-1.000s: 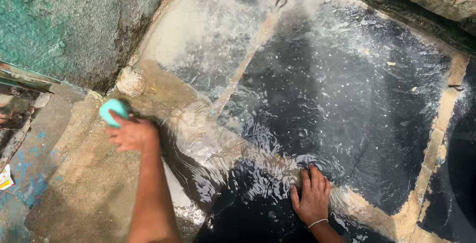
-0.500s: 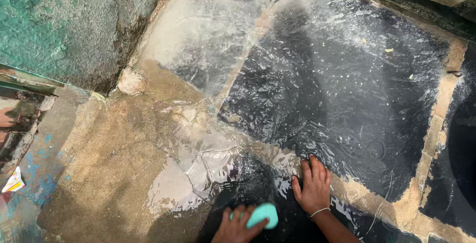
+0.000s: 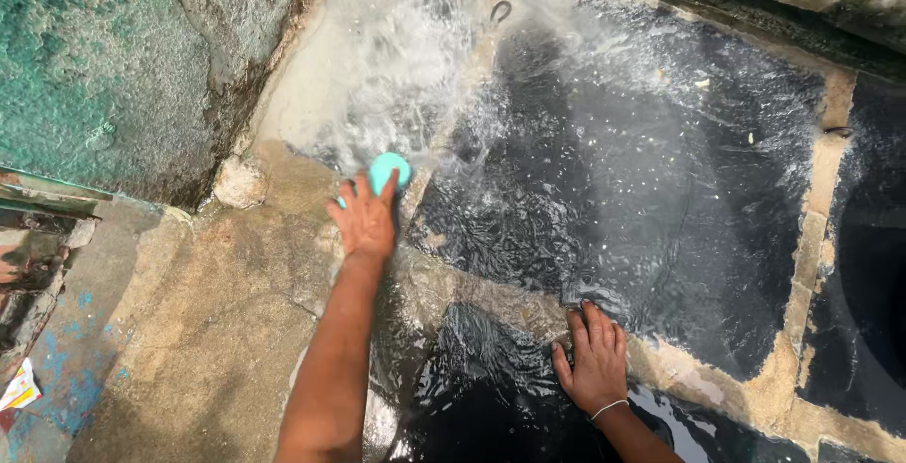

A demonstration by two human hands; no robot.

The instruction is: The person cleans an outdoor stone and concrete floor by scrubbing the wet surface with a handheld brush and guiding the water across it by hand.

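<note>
**Water flung across wet stone slabs**

The left hand (image 3: 366, 220), arm stretched forward, is closed around a small rounded turquoise plastic scoop (image 3: 386, 171), fingers wrapped about its lower part so that only the top shows above the fingertips. The scoop sits over the pale mortar joint (image 3: 472, 81) that runs between the slabs, and a white spray of water (image 3: 415, 76) fans out just beyond it. The right hand (image 3: 595, 357) lies flat and open, fingers spread, holding nothing, pressed on the near edge of the large dark wet stone slab (image 3: 642, 170), well to the right of the scoop and nearer the person; a thin pale bangle (image 3: 609, 408) circles its wrist. Water ripples over the slab. A bent metal ring (image 3: 500, 10) is set in the joint beyond the scoop. To the left of the scoop lie a rough pale stone lump (image 3: 238, 183) and a brownish concrete floor (image 3: 208, 331); farther left rises a green, flaking plaster wall (image 3: 85, 57).
</note>
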